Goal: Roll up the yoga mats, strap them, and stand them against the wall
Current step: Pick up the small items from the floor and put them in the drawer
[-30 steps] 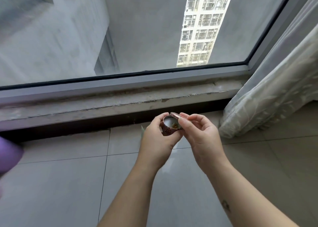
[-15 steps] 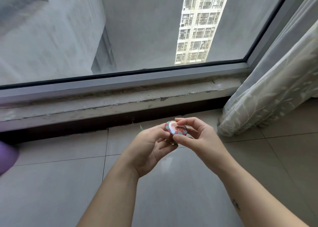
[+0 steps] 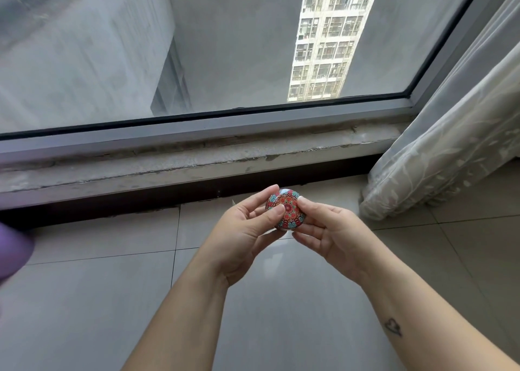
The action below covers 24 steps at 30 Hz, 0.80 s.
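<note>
A small round tin [image 3: 287, 209] with a red and teal patterned lid is held between both hands above the tiled floor, its lid facing me. My left hand [image 3: 244, 230] pinches it from the left with thumb and fingertips. My right hand [image 3: 329, 233] holds its right side with thumb on top and fingers beneath. A blurred purple shape, probably a yoga mat [image 3: 12, 249], shows at the far left edge; most of it is out of view. No strap is visible.
A large window [image 3: 225, 47] with a grey frame and a rough concrete sill [image 3: 197, 159] runs across ahead. A white sheer curtain [image 3: 450, 131] hangs at the right, its hem on the grey tiled floor [image 3: 84, 300].
The tin was open with its inside showing; its lid is now on and facing me. Both hands have turned it and dropped slightly lower.
</note>
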Available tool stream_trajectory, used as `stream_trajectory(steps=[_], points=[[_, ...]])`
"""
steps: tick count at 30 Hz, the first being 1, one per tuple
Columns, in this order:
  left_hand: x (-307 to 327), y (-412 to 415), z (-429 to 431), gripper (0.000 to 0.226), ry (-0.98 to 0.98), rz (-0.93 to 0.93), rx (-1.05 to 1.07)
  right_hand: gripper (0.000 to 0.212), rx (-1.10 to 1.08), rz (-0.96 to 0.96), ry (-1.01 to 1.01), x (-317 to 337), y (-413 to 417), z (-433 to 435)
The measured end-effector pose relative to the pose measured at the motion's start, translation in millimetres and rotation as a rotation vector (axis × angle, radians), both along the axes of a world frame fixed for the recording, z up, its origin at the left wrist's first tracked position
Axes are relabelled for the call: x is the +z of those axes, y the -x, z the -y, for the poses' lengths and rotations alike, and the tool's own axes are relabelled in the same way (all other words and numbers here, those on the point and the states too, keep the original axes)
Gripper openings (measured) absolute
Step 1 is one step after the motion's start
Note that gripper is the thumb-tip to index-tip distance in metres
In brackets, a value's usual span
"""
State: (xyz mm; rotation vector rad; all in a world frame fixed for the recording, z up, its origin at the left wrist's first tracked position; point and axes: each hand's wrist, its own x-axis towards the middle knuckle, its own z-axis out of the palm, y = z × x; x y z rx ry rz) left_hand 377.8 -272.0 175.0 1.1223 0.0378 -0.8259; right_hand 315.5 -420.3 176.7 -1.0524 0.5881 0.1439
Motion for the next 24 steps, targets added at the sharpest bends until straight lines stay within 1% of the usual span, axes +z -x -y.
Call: stream_trajectory(steps=[3,8,12,15,18,20,22,23,24], points=[[2,2,-2,0.053,0.034,0.003,0.027,0.043,-0.004,0.04,0.054,3,-2,-2],[3,3,0,0.045,0.024,0.024,0.064,0.038,-0.014,0.113,0.165,5,-1,-4],[3,4,0,0.045,0.022,0.077,0.041,0.042,-0.039,0.131,0.194,4,0,-4],[3,4,-5,0.042,0.015,0.155,-0.004,0.044,-0.053,0.138,0.2,1,1,-6],[1,3,-14,0.033,-0.119,0.24,-0.107,0.033,-0.023,0.08,0.157,-3,0,-11],[-1,4,-21,0.031,-0.205,0.222,-0.18,0.022,0.037,0.039,0.227,-8,0,-18],[-2,2,-30,0.029,-0.28,0.178,-0.169,0.013,0.126,0.055,0.366,-15,-2,-31],[-3,0,-34,0.026,-0.319,0.167,-0.135,0.012,0.171,0.069,0.395,-18,-4,-37],[-5,-3,-41,0.023,-0.359,0.16,-0.099,0.014,0.215,0.07,0.383,-20,-7,-43]])
